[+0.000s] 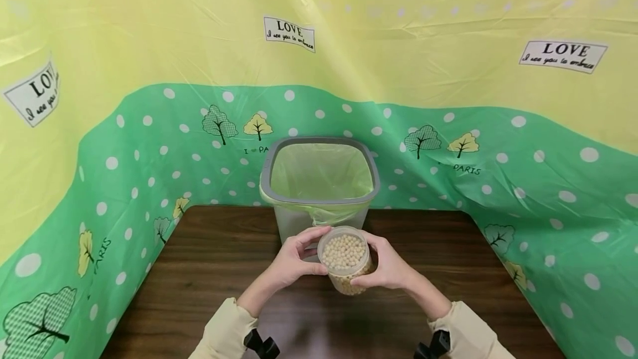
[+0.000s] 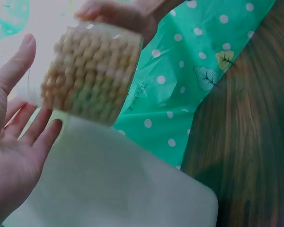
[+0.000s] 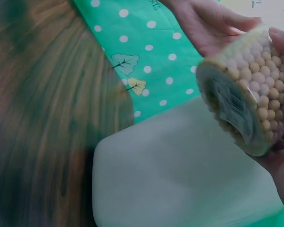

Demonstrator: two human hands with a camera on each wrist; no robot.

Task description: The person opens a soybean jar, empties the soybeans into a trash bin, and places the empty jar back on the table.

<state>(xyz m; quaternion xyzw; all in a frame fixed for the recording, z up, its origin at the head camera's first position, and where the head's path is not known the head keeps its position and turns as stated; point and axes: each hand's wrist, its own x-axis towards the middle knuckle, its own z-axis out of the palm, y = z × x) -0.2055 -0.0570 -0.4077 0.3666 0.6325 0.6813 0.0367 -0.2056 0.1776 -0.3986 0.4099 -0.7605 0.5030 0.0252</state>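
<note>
Holding up from my side of the table: one clear jar (image 1: 344, 262), off the tabletop, tilted, mid-width, just in front of the bin (image 1: 299, 223) at the far edge. Right hand (image 1: 387, 263) grips the jar body, thumb in front, fingers round the back. Left hand (image 1: 299, 255) has thumb and fingers around the rim end; grasp looks loose, can't tell how firm.

Handling, my guess: fairly weighty for its size, packed nearly full with pale round beans or beads (image 2: 92, 71). Hard, dry-looking, likely to roll and scatter if tipped out. Walls look like thin stiff plastic, smooth, so a bit slippery; should flex slightly if squeezed, not very fragile. Best hold: full wrap low on the body, other hand at the rim. Can't tell if a lid closes the top.

Shapes: jar is a short cylinder, translucent rim, printed label (image 3: 234, 109) on the round base. Bin has pale, smooth walls, rounded corners, grey rim (image 1: 324, 201), filmy green liner (image 1: 309, 173) inside, creased. Table (image 1: 209, 270) is dark, streaky wood grain. Behind and along both side edges, a wrinkled, shiny plastic sheet (image 1: 164, 121), green and yellow, dots and trees.
</note>
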